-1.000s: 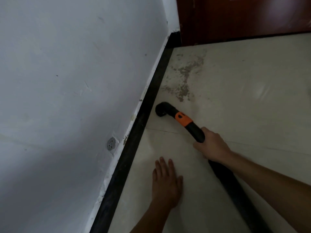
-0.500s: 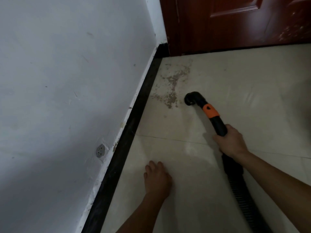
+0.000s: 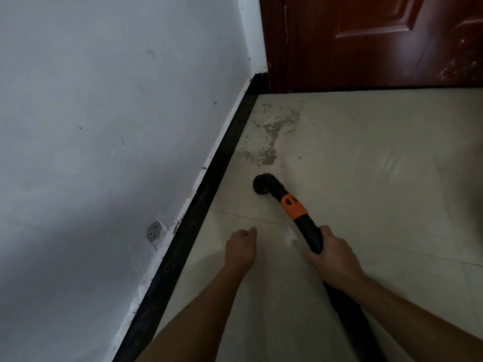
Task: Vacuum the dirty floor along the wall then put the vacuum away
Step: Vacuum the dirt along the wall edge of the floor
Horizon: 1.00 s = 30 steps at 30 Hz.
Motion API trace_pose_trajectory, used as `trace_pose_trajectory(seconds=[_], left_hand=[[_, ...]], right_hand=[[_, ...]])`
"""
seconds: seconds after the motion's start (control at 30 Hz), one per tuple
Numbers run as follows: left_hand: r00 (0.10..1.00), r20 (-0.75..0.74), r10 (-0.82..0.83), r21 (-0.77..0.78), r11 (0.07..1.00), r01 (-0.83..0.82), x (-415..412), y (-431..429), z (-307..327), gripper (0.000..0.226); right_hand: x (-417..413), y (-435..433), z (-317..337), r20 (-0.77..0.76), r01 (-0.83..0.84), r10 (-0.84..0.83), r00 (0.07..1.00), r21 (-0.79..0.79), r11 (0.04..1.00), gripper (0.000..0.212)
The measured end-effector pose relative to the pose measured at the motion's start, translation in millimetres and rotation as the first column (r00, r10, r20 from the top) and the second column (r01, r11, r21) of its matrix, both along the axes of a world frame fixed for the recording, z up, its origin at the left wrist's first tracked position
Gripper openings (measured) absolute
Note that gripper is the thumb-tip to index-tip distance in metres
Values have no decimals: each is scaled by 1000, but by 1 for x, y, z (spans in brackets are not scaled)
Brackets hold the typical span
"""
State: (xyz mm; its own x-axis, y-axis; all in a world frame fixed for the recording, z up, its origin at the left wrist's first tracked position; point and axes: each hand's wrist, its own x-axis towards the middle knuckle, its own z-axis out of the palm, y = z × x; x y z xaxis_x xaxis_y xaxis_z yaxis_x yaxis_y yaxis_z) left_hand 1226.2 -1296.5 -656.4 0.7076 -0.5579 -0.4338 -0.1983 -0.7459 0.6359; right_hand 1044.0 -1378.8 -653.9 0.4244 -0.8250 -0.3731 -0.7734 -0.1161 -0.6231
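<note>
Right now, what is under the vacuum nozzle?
Pale floor tile shows around the black nozzle, with the dirt patch just beyond it. The spot beneath its mouth is covered, so any dirt there can't be seen.

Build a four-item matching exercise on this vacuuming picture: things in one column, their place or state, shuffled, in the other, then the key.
Things
1. right hand
2. left hand
3. dirt patch
4. orange collar

Place or state
A. spread on the floor in front of the door
B. grips the black vacuum tube
C. wraps the tube behind the nozzle
D. rests on the floor, holding nothing

Pairs: 1-B, 2-D, 3-A, 4-C
</note>
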Motion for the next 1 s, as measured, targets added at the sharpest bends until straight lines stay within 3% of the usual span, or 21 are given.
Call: trace_pose_trajectory(seconds=[0.07, 0.13, 0.23, 0.33, 0.43, 0.53, 0.63, 0.77, 0.9, 1.0], left_hand=[[924, -332, 191, -105, 966, -237, -1, -35, 12, 49], [775, -578, 255, -102, 920, -379, -10, -70, 20, 54], [609, -738, 291, -97, 847, -522, -29, -116, 24, 56], [648, -711, 272, -142, 848, -511, -43, -157, 28, 49], [694, -683, 230, -181, 866, -466, -45, -193, 33, 41], [730, -654, 199, -164, 905, -393, -51, -211, 36, 43], [708, -683, 180, -64, 951, -303, -56, -213, 35, 58], [696, -690, 199, -15, 957, -288, -33, -212, 37, 59], [708, -691, 148, 4, 980, -201, -20, -210, 32, 58], [688, -715, 125, -28, 978, -207, -25, -226, 32, 64]], right_hand=[[-3, 11, 1, -26, -27, 28, 999, 20, 999, 42], [-6, 18, 0, 7, -50, 50, 999, 28, 998, 42], [-17, 13, 0, 94, -40, 35, 995, 51, 998, 48], [-39, 1, -5, 177, 88, -126, 976, 210, 974, 56], [-56, -4, -13, 186, 216, -319, 929, 426, 879, 43], [-60, -16, -15, 197, 277, -356, 913, 340, 899, 26], [-54, -33, -9, 185, 239, -292, 938, 264, 935, 22], [-38, -65, -4, 147, 50, -113, 983, 378, 924, 26], [-20, -108, 13, -2, -127, 164, 986, 629, 767, 46], [-17, -146, 37, -173, -143, 367, 914, 709, 690, 59]])
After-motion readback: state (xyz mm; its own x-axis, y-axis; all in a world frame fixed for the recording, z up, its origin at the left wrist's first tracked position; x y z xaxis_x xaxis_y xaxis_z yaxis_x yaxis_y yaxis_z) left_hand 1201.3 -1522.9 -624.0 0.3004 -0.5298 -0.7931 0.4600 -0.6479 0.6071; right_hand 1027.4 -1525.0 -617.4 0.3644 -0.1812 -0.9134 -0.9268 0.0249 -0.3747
